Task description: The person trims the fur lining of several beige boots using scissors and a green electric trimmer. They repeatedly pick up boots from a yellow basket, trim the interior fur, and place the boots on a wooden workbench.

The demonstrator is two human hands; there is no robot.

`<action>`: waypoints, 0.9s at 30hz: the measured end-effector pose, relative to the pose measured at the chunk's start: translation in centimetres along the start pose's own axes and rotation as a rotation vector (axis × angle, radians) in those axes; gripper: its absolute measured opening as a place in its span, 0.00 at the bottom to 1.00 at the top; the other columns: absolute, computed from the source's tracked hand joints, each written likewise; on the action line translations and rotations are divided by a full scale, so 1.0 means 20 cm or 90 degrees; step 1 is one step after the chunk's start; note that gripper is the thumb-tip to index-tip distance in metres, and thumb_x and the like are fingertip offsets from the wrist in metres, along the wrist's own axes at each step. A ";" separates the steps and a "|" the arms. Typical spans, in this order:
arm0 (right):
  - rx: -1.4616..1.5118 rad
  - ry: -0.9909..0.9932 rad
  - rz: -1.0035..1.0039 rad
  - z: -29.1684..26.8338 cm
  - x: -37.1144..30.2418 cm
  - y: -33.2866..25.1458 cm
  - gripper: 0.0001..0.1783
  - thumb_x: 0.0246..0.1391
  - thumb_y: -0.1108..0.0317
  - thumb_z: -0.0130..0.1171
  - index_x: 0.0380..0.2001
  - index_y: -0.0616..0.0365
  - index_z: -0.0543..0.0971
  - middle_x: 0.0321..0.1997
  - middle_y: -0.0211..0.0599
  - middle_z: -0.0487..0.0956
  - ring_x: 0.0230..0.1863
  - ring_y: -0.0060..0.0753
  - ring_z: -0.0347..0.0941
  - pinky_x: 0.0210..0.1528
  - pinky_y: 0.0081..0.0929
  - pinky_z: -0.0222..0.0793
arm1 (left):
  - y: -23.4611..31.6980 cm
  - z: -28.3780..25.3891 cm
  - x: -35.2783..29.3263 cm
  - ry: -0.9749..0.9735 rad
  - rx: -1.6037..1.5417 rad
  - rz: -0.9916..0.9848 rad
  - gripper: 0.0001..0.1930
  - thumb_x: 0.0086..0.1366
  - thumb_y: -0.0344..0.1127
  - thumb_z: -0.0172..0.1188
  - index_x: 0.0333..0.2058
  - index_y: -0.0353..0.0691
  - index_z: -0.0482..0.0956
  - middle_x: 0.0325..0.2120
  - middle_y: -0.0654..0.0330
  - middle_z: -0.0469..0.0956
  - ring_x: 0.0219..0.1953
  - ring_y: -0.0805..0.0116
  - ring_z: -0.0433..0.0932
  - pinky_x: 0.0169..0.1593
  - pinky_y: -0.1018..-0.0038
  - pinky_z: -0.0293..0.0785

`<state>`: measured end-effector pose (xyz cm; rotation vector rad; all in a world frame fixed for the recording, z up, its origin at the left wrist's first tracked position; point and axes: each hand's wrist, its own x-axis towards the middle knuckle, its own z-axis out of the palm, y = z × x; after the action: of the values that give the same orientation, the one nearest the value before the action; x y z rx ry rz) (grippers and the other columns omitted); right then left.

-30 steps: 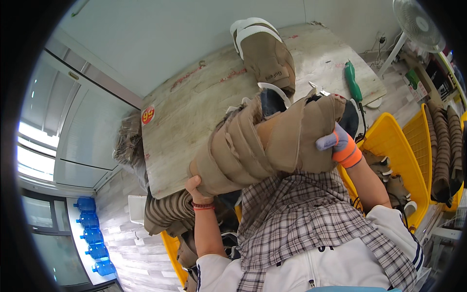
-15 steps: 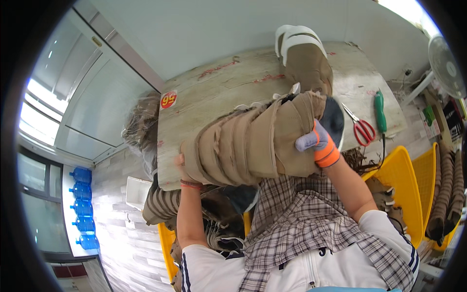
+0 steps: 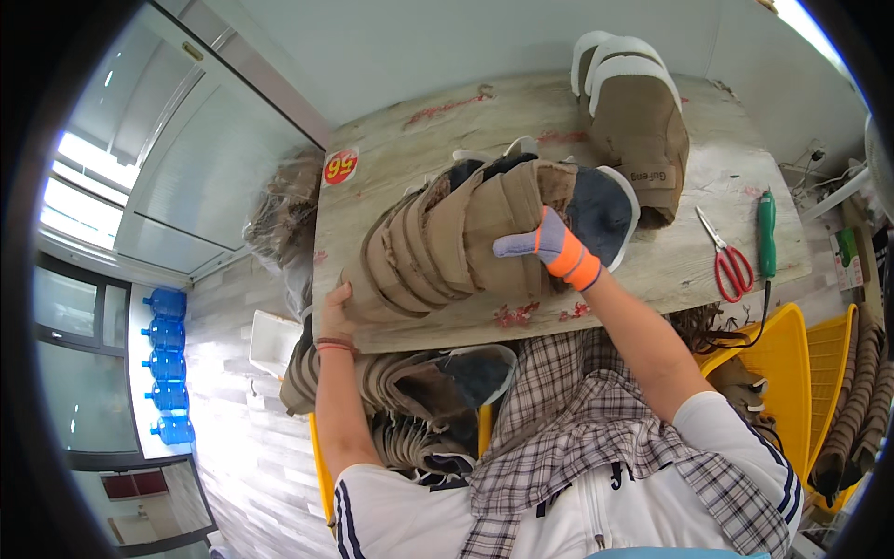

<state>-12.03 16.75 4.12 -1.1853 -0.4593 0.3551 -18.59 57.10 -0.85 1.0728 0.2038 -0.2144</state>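
Note:
A row of brown shoe uppers (image 3: 475, 233), nested one inside another, lies across the table. Dark blue insole material with a white rim shows at its right end. My bare left hand (image 3: 337, 312) grips the left end of this stack, thumb on top and the other fingers mostly hidden. On my right hand (image 3: 549, 247) is a grey and orange work glove; its thumb presses the brown fabric near the right end, with the fingers hidden behind. Farther back stands a smaller stack of brown uppers with white edges (image 3: 643, 121).
Red-handled scissors (image 3: 732, 272) and a green corded tool (image 3: 766, 233) lie at the table's right. Yellow baskets (image 3: 778, 359) holding more uppers stand beside the table. Another nested stack (image 3: 372, 377) rests below the table's front edge. A plastic-wrapped bundle (image 3: 284, 205) is at the left.
Both hands have moved the stack left and set it farther onto the table. The right glove has shifted left along with it, and the view has turned slightly.

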 end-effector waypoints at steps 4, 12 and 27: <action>-0.085 -0.055 0.010 -0.02 -0.01 0.01 0.30 0.38 0.68 0.72 0.47 0.64 0.74 0.44 0.35 0.78 0.45 0.24 0.72 0.49 0.26 0.68 | 0.04 0.05 -0.05 0.018 -0.041 0.004 0.33 0.53 0.39 0.64 0.56 0.33 0.64 0.51 0.52 0.71 0.53 0.54 0.70 0.58 0.59 0.66; -0.116 -0.172 0.045 -0.01 0.09 -0.10 0.36 0.33 0.69 0.75 0.49 0.63 0.72 0.46 0.35 0.77 0.46 0.25 0.71 0.50 0.27 0.67 | 0.07 0.20 0.01 -0.038 0.056 0.014 0.33 0.43 0.33 0.66 0.51 0.32 0.69 0.47 0.51 0.74 0.49 0.54 0.73 0.54 0.60 0.71; -0.069 -0.056 0.007 0.04 0.14 0.12 0.23 0.45 0.62 0.69 0.41 0.66 0.76 0.36 0.31 0.79 0.36 0.17 0.72 0.40 0.19 0.70 | 0.23 0.26 -0.11 0.127 0.146 0.027 0.24 0.61 0.39 0.57 0.53 0.33 0.66 0.47 0.57 0.73 0.50 0.64 0.71 0.55 0.68 0.65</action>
<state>-10.12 19.57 2.46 -1.2820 -0.5541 0.3965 -19.18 54.83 5.92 1.3272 0.3413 -0.0924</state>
